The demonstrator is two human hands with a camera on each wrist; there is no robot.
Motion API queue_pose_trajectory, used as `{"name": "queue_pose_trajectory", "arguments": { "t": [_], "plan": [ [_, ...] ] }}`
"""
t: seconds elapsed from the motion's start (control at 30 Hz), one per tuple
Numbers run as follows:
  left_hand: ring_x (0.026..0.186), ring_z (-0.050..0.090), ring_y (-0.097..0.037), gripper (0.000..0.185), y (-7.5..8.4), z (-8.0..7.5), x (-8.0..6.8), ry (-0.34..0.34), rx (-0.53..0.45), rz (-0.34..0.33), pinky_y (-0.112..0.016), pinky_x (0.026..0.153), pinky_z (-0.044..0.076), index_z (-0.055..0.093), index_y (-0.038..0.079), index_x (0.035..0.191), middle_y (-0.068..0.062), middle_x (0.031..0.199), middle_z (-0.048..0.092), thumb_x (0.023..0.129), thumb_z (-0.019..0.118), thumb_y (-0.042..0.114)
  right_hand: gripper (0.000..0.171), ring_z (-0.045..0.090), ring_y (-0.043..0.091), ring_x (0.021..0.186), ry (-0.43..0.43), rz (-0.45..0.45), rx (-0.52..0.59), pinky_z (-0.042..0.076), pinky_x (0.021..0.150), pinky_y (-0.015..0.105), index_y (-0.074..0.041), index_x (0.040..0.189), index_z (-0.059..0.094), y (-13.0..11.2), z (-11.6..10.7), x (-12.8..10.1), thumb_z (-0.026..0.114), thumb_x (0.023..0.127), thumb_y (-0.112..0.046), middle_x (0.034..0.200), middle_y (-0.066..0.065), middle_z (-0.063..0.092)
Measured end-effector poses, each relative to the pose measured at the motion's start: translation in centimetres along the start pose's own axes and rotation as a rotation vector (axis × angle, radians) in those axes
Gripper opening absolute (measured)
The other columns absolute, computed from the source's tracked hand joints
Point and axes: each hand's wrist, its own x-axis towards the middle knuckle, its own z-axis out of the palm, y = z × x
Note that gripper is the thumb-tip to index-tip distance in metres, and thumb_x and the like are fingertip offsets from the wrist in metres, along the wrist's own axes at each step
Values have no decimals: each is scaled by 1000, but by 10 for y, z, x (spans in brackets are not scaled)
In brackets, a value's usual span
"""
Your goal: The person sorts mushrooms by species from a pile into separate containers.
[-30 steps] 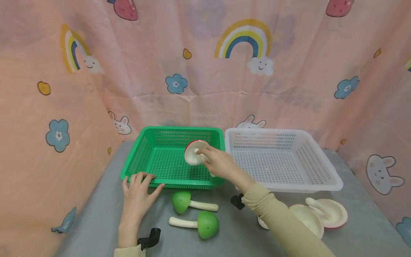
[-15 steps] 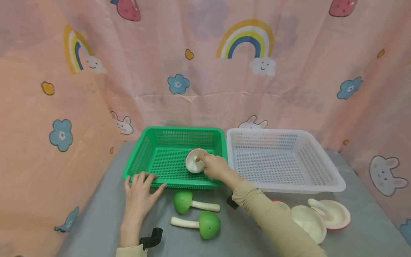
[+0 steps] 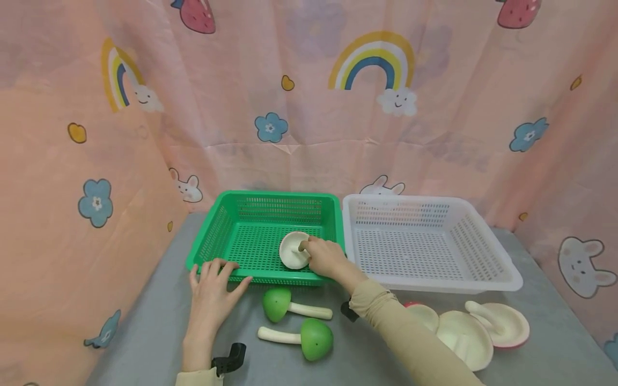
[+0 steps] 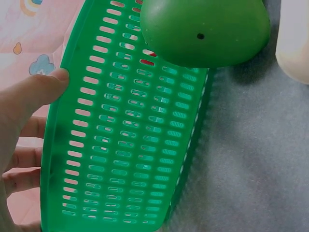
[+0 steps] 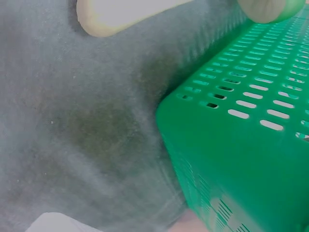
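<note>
Within the green basket (image 3: 227, 214), near its front right, my right hand (image 3: 328, 258) pinches the stem of a toy mushroom (image 3: 291, 257) whose pale underside faces me. Part of that stem is hidden by the fingers. A bit of red shows through the basket holes in the left wrist view. My left hand (image 3: 212, 292) grips the basket's front left rim, thumb on the near side and fingers over the edge. Two green-capped toy mushrooms (image 3: 316, 340) lie on the table in front of the basket. The right wrist view shows the basket's corner, with the held mushroom out of sight.
A white basket (image 3: 497, 262) stands right beside the green one. Several red-edged toy mushrooms (image 3: 512, 327) lie at the front right, partly behind my right sleeve (image 3: 401, 332). The grey table (image 3: 145, 332) meets a pink patterned curtain (image 3: 309, 139) behind the baskets.
My right hand has lowered the red-capped mushroom deeper into the green basket, and the cap has tipped so less red shows. The left hand stays on the rim. The view has shifted slightly.
</note>
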Motion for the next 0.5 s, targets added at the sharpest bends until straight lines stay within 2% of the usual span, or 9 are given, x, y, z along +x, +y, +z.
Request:
{"name": "queue_pose_trajectory", "arguments": {
  "t": [0.17, 0.37, 0.5],
  "plan": [
    [110, 50, -34, 38, 1, 1, 0, 5, -4, 3, -67, 110, 18, 69, 12, 104, -10, 105, 61, 78, 78, 38, 33, 65, 26, 82, 24, -15, -16, 50, 57, 34, -12, 114, 69, 1, -3, -5, 62, 84, 2, 110, 10, 66],
    [110, 50, -34, 38, 0, 1, 0, 5, -2, 1, -67, 110, 18, 69, 12, 104, -10, 106, 61, 78, 78, 38, 30, 62, 22, 77, 75, -50, -28, 41, 52, 27, -12, 113, 69, 0, -11, -15, 62, 87, -1, 103, 8, 66],
    [110, 50, -34, 38, 0, 1, 0, 4, -4, -1, -67, 110, 18, 69, 12, 104, -10, 106, 61, 78, 78, 38, 27, 63, 21, 78, 117, -75, -18, 42, 52, 26, -11, 112, 69, -1, -19, -25, 66, 86, -4, 102, 8, 66]
  ]
}}
